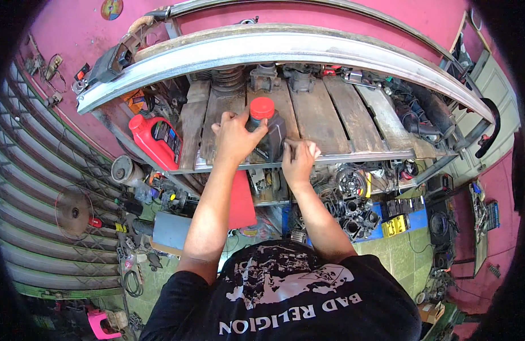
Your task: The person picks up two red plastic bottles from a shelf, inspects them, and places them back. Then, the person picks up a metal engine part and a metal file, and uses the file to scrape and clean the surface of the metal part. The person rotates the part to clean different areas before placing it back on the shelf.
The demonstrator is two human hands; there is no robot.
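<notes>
At the front edge of the desk (319,122), the right hand (299,162) has its fingers bunched against the side of the dark bottle (277,133); whether this grip pinches it or only touches it, I cannot tell. The left hand (234,136) has a half-curled grip, thumb and forefinger around the bottle's neck just under the red cap (262,108), the other fingers spread loosely.

The bottle is left of the desk's middle, cap uppermost. It looks like stiff plastic: hard to break, though its walls may give a little under a squeeze. If full, it should be fairly heavy for one hand; any oily film would make its smooth sides slippery. The body is the surest place for a firm hold, with the neck good for steadying; the cap alone seems a poor point to lift by.

A red jug (146,137) is at the desk's left end, its moulded handle a ready hold. Along the desk's far side are a coil spring (227,79) and a metal casting (301,81), probably rigid and weighty.
</notes>
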